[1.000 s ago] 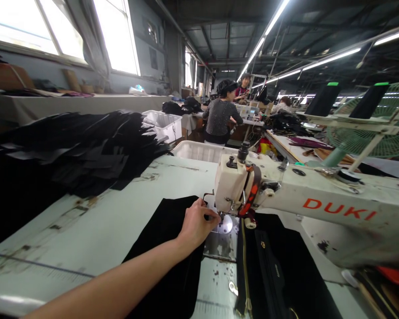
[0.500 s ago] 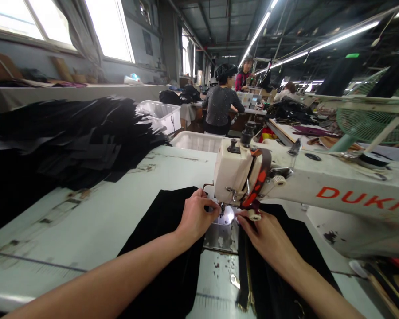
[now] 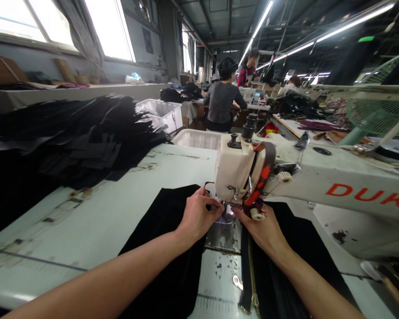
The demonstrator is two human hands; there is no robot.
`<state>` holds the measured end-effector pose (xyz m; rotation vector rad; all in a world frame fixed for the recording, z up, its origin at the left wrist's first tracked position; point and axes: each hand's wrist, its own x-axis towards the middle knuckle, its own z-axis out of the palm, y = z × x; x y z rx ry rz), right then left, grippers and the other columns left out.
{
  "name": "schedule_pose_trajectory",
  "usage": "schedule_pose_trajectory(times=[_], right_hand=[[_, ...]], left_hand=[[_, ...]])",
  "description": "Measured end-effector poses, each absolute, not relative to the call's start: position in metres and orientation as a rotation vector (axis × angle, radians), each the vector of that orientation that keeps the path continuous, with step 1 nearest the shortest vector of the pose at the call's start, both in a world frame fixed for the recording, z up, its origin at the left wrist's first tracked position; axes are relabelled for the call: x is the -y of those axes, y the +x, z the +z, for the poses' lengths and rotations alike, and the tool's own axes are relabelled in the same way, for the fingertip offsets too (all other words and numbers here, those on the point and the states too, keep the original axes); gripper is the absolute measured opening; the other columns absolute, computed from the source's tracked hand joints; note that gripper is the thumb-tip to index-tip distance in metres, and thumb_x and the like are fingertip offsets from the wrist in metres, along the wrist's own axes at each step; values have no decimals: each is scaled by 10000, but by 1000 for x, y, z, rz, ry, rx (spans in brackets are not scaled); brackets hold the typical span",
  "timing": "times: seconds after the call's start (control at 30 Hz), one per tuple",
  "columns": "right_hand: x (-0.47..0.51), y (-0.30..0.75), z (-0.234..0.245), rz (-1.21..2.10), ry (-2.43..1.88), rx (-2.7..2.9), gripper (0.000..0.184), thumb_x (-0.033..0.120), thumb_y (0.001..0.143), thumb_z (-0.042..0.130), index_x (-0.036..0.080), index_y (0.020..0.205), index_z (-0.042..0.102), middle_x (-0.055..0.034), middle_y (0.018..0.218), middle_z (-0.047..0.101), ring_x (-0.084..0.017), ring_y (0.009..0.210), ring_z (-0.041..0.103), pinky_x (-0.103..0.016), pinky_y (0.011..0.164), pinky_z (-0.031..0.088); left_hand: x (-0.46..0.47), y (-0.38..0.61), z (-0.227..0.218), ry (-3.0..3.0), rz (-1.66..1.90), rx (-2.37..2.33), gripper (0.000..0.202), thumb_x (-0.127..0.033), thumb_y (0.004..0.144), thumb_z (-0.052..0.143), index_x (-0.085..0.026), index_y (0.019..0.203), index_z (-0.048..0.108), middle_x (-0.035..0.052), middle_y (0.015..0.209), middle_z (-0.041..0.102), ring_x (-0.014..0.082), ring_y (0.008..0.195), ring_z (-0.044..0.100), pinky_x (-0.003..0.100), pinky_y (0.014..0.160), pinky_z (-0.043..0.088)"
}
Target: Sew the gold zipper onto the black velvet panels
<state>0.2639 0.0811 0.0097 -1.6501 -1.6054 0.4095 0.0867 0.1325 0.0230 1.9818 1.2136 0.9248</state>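
Note:
My left hand (image 3: 197,215) rests on a piece of black fabric (image 3: 159,248) with its fingers curled close to the needle area of a white sewing machine (image 3: 239,170). My right hand (image 3: 265,228) lies on another black fabric piece (image 3: 295,239) at the right of the needle, fingers pressed down and pointing toward the presser foot. A black zipper tape with gold teeth (image 3: 249,274) runs from under the machine head toward me. What the fingertips pinch is hidden under the machine head.
A large heap of cut black fabric pieces (image 3: 69,137) covers the left of the table (image 3: 96,221). White plastic bins (image 3: 159,113) stand behind. A green fan (image 3: 375,115) sits at the right. Other people (image 3: 223,104) work at machines farther back.
My right hand came into view and moved up to the needle area beside the left hand. The left hand stayed at the presser foot. The view shifted slightly.

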Motion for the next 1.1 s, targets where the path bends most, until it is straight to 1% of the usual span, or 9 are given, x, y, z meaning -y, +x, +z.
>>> schedule_pose_trajectory(times=[0.23,0.37,0.47,0.63,0.73,0.9,1.1], right_hand=[[-86,261,-2,465,-1606,1566,185,366,811,627,204,825,716,-55,900,723,-222,814,690,-316,777,539],[-88,259,-6,479,-1606,1592,170,324,826,613,205,881,721,-50,892,726,-219,843,692,-317,813,538],[-88,257,-4,476,-1626,1613,156,298,834,598,214,876,722,-39,875,727,-222,881,690,-334,872,523],[-86,254,3,440,-1695,1650,168,266,837,597,210,923,731,-57,934,728,-261,990,671,-401,980,471],[-84,254,5,422,-1722,1666,191,277,857,584,215,956,734,-63,984,725,-267,1031,659,-412,996,465],[-83,253,5,409,-1704,1687,227,278,874,562,215,1015,728,-60,1022,720,-241,1032,663,-372,984,485],[-85,252,7,405,-1695,1687,211,274,871,548,210,949,735,-58,977,726,-249,1011,671,-384,975,484]], left_hand=[[-131,87,23,1987,924,-1215,150,-64,736,768,-213,720,779,29,856,604,175,841,607,272,765,519],[-130,88,24,1989,925,-1218,159,-54,743,758,-209,710,772,28,866,607,176,848,605,274,774,514],[-129,87,24,1994,918,-1208,151,-60,760,749,-203,716,773,31,858,608,177,844,603,274,770,511],[-131,86,21,1996,919,-1212,126,-88,778,752,-208,749,780,35,863,602,179,834,604,286,785,510],[-130,86,19,2008,922,-1209,138,-92,786,744,-220,749,779,30,865,599,180,844,605,288,796,509],[-128,88,20,2032,931,-1224,153,-90,796,727,-229,761,781,36,887,594,192,875,600,303,811,507],[-126,90,21,2068,938,-1234,161,-79,790,721,-217,724,770,41,896,599,202,906,601,312,827,507]])
